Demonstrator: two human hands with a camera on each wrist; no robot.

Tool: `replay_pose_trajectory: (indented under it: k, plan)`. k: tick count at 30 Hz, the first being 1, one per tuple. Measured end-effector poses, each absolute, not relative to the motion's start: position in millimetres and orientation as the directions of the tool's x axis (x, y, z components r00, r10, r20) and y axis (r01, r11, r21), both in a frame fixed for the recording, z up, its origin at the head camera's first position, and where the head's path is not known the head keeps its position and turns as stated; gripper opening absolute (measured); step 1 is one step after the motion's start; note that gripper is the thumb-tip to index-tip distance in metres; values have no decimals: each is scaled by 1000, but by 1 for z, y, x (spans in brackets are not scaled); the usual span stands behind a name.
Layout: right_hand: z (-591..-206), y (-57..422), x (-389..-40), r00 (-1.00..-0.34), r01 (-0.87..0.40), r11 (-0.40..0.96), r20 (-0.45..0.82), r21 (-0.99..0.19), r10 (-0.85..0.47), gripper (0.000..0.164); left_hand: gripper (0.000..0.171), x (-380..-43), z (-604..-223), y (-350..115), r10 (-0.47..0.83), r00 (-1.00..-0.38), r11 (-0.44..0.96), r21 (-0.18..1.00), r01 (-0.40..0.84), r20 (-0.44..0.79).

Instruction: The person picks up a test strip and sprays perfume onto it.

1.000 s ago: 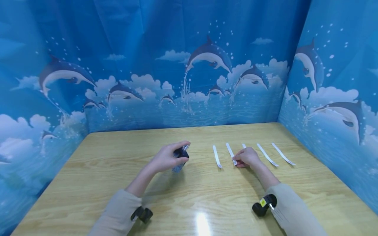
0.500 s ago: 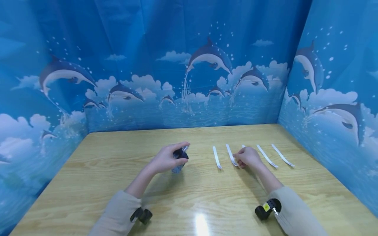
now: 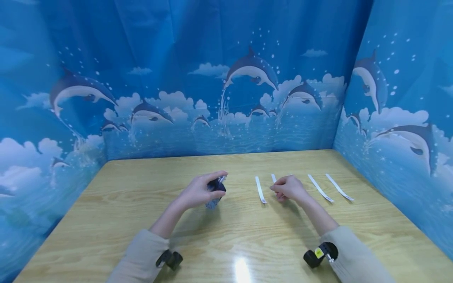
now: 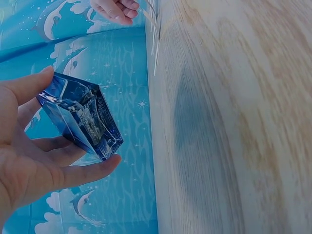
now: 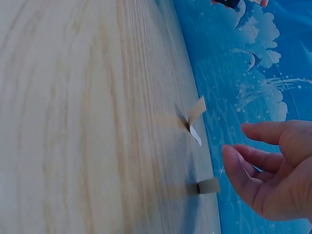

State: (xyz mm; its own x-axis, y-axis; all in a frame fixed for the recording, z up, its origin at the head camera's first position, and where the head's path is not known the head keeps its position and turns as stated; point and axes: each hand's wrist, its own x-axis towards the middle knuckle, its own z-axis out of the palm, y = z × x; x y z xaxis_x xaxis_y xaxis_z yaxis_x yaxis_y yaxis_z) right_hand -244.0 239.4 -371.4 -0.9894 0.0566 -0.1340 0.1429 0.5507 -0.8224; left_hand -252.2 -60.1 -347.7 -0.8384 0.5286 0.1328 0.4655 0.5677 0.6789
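My left hand (image 3: 198, 192) grips a dark blue faceted glass perfume bottle (image 4: 83, 117) above the table, tilted, thumb on one side and fingers on the other. In the head view a silvery part shows at the bottle's upper end. My right hand (image 3: 291, 188) hovers over a row of white paper strips, its fingers loosely bent with nothing between them. It covers most of the second strip (image 3: 273, 178) from the left and nearly all of the middle one. In the right wrist view, an upturned paper strip (image 5: 197, 111) stands just off the fingertips.
The leftmost paper strip (image 3: 260, 190) lies between the two hands. Two more, a strip (image 3: 320, 188) and the rightmost strip (image 3: 339, 187), lie right of my right hand. A dolphin-print curtain (image 3: 212, 90) borders the wooden table (image 3: 148, 173) at the back and right.
My right hand has let go of the near end of the second strip, lifted off it and shifted slightly left. The left hand and the bottle stay put.
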Motion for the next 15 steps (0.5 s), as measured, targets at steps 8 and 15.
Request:
replay_pose_trajectory:
  k: [8, 15]
  plan:
    - [-377, 223, -244, -992, 102, 554, -122, -826, 0, 15, 55, -252, -348, -62, 535, -833, 553, 685, 474, 143]
    - [-387, 216, -243, -983, 160, 553, -180, -818, 18, 13, 55, -251, -348, -62, 543, -826, 545, 685, 483, 151]
